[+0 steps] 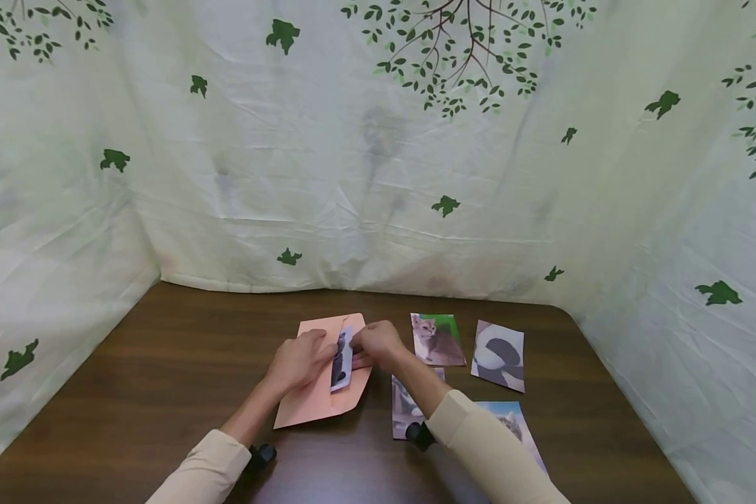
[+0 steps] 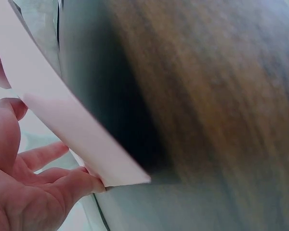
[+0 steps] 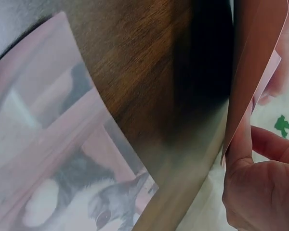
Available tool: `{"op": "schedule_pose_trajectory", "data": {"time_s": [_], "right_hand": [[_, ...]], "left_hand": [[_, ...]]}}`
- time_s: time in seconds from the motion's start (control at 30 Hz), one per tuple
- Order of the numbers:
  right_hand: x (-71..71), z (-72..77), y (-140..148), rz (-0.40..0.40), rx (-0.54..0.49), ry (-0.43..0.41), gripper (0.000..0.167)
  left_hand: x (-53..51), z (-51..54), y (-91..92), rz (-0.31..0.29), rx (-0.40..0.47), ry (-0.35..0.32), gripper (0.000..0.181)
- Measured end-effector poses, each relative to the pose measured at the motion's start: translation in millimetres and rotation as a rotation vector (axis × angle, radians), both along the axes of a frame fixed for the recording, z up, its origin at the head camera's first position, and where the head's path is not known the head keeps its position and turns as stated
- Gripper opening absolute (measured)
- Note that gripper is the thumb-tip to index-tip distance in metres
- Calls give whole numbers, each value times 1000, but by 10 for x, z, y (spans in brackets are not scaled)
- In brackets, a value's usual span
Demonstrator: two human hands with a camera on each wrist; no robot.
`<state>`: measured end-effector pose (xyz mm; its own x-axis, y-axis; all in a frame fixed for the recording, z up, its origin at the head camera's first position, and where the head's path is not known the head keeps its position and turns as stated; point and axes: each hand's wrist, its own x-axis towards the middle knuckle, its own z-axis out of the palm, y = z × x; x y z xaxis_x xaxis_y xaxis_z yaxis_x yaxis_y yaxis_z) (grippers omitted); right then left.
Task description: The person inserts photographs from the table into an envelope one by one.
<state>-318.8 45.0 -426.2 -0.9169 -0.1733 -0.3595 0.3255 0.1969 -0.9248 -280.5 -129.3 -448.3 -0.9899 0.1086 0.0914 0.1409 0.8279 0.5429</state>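
A peach envelope (image 1: 309, 402) is held a little off the table between both hands. Its left side is gripped by my left hand (image 1: 299, 360), with fingers at its edge in the left wrist view. A cat photo (image 1: 341, 360) lies narrow and upright against the envelope's face, partly hidden by my fingers. My right hand (image 1: 378, 343) pinches the photo at its upper right edge, its lower fingers close along the envelope's right side. In the right wrist view, the envelope (image 3: 257, 57) hides part of that hand's fingers.
Right of the envelope lie several animal photos: a kitten photo (image 1: 437, 343), a grey-and-white one (image 1: 499, 355), and others partly under the right arm, including a blue-topped photo (image 1: 510, 418). Behind the brown table (image 1: 164, 364) hangs a leaf-print curtain (image 1: 353, 175).
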Motion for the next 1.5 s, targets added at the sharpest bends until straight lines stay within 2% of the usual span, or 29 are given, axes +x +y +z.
{"op": "schedule_pose_trajectory", "data": {"time_s": [0.33, 0.57, 1.5], "right_hand": [[9, -19, -74, -5, -3, 7, 24], [3, -52, -110, 6, -52, 6, 19], [7, -81, -130, 40, -120, -66, 16]], "left_hand": [[4, 11, -23, -3, 2, -7, 51], [1, 3, -29, -16, -6, 10, 50], [21, 23, -29, -9, 10, 14, 49]]}}
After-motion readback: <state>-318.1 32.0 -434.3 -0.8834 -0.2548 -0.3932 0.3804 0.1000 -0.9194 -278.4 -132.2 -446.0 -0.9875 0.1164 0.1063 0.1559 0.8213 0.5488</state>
